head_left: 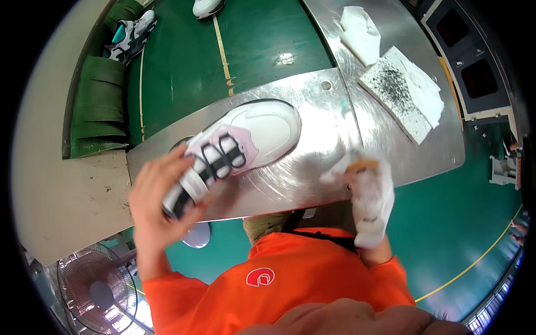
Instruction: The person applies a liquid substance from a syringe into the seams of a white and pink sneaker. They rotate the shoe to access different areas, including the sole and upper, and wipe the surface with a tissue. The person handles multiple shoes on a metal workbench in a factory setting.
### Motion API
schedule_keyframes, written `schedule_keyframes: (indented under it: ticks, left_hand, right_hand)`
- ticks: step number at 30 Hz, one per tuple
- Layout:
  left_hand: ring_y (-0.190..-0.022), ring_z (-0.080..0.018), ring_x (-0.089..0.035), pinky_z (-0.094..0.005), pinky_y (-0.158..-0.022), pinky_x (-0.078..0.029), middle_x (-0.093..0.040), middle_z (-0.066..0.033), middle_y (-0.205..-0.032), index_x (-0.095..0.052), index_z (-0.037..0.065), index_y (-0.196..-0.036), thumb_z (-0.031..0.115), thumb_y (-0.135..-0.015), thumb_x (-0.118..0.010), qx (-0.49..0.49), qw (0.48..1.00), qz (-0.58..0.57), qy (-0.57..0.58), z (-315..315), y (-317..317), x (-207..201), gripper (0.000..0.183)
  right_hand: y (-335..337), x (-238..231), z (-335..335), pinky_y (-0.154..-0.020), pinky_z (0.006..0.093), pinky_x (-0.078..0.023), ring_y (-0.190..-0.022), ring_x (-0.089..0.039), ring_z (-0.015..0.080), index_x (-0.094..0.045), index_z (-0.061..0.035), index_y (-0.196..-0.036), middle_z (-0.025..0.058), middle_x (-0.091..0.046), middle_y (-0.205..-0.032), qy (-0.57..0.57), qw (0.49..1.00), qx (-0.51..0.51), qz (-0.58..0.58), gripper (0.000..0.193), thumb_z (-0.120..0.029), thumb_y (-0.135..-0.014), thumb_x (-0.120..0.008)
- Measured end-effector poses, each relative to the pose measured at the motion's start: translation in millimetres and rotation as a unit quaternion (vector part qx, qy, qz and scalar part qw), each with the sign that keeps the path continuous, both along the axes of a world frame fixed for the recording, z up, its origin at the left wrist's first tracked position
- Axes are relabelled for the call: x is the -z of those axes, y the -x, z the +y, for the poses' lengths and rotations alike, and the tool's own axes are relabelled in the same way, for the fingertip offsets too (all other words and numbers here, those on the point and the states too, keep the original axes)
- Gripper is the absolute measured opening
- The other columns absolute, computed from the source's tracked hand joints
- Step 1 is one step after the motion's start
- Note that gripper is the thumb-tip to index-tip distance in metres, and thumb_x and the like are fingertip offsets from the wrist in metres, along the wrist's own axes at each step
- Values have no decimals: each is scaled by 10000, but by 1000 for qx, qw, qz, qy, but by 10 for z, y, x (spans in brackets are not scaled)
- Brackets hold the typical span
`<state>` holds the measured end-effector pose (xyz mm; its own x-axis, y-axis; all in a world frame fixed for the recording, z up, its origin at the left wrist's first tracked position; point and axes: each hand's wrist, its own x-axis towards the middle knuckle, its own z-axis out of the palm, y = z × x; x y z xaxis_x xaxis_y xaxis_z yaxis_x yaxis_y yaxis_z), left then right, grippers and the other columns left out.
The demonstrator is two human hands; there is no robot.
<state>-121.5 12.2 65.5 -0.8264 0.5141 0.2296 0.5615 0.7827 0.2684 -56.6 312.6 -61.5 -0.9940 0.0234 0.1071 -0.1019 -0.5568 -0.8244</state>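
A white sneaker [268,131] with a pale pink midsection and black-and-white lacing lies over the metal work surface, toe pointing up and right. My left hand [159,192] is closed round its heel and collar end, the fingers over the far side and the thumb on the near side. My right hand [369,192], in a white glove, hovers right of the sneaker, apart from it. Its fingers look curled and blurred. An orange-brown patch shows at the fingertips; whether that is a held thing or bare skin I cannot make out.
The metal table [312,184] borders a green conveyor belt [184,61] carrying a dark patterned sneaker [133,36] and a white shoe [208,6]. A black-speckled white pad [391,89] and crumpled white cloth [360,36] lie at right. A fan [100,293] stands lower left.
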Motion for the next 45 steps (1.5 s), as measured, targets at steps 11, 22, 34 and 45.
schedule_keyframes:
  ticks: [11,22,34,45]
  left_hand:
    - [-1039,-412,-642,-464,-889,-544,-625,-221,-1228,-615,39,-1121,126,-640,-836,2,983,171,71,91,-710,331,536]
    - [-875,-240,-674,-341,-790,-522,-692,-130,-1009,-634,-6,-1095,195,-642,-866,-80,964,-253,-17,84,637,-260,547]
    - [-970,-148,-573,-279,-843,-468,-617,-75,-1074,-600,7,-1165,350,-790,-811,213,818,-486,222,1145,1824,337,550]
    - [-990,-178,-570,-296,-881,-453,-597,-72,-1076,-613,-28,-1099,258,-706,-800,33,926,-74,-369,-93,623,-478,521]
  right_hand:
    - [350,-224,-265,-884,300,-488,-1095,-565,216,-264,-54,-1447,99,-486,-1268,-220,959,41,172,1048,-46,-587,-864]
    - [367,0,170,-743,238,-505,-1001,-538,177,-223,-99,-1443,134,-474,-1241,-153,984,82,-42,1044,36,-602,-827]
    - [439,85,333,-703,245,-501,-746,-528,78,-280,-88,-1458,86,-568,-1096,-268,940,195,-79,993,-88,-655,-864]
    - [666,-77,764,-830,395,-520,-919,-668,315,-509,-25,-1289,189,-666,-1035,-566,801,185,-66,842,-436,-636,-846]
